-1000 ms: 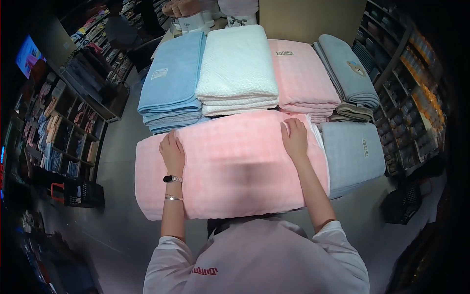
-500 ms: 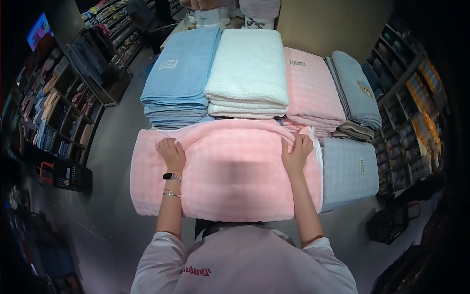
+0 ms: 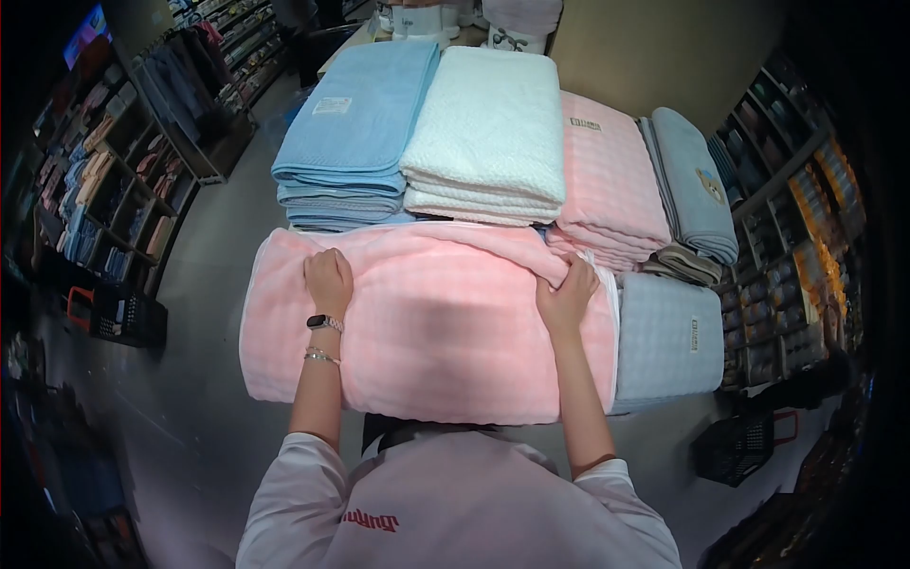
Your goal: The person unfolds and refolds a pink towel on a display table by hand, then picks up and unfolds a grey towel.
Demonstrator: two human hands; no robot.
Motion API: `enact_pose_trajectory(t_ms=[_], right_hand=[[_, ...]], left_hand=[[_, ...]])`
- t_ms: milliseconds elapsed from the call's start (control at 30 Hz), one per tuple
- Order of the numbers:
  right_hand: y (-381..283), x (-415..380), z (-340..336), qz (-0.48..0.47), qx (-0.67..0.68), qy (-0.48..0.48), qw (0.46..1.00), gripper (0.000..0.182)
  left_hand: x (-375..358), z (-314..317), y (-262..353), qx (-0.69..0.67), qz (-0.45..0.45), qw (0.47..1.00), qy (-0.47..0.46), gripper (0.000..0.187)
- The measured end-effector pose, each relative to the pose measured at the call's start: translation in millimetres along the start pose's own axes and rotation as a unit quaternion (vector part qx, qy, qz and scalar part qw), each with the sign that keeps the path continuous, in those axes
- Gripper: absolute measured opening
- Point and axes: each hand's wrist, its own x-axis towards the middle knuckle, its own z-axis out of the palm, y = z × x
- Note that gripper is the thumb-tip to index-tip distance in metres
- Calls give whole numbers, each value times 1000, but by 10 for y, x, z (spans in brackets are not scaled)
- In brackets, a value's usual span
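A large pink checked towel lies spread across the front of the stacks, its near edge hanging by my body. Along its far side a strip is folded over, with white edging at the right. My left hand, wearing a watch and bracelets, has its fingers curled into the cloth near the left end. Near the right end, my right hand pinches the folded-over layer between thumb and fingers. What lies under the towel is hidden.
Behind are stacks of blue towels, white towels and pink towels. Grey towels with a bear patch stand far right; a grey-blue checked towel lies nearer. Black baskets stand on the floor at both sides.
The view has shifted slightly. My right hand has closed more tightly on the towel's folded edge, and the fold there is bunched a little more. The left hand stays on the cloth.
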Motion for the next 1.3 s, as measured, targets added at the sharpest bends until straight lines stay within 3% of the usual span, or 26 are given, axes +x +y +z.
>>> enact_pose_trajectory(t_ms=[567, 767, 833, 1000, 1100, 1200, 1300], right_hand=[[88, -54, -125, -60, 15, -7, 998, 31], [-99, -421, -1004, -106, 57, -24, 992, 42], [-25, -688, -1285, -87, 19, -52, 995, 48], [93, -1157, -1687, -7, -23, -119, 993, 51], [-3, -1084, -1744, 13, -29, -93, 995, 49], [-92, -836, -1794, -67, -50, -61, 995, 48], [20, -690, -1792, -62, 38, -59, 996, 45]], left_hand=[[1, -131, 132, 15, -6, 999, -28, 20], [-381, -1156, 529, -89, 67, 993, 25, 13], [-639, -1495, 591, -91, 109, 990, -18, 13], [-913, -2041, 547, -63, 156, 965, -203, 34], [-1046, -2013, 398, -18, -43, 984, -174, 30], [-814, -2008, 455, 1, -181, 978, -103, 29], [-679, -2006, 432, 17, -226, 968, -105, 31]])
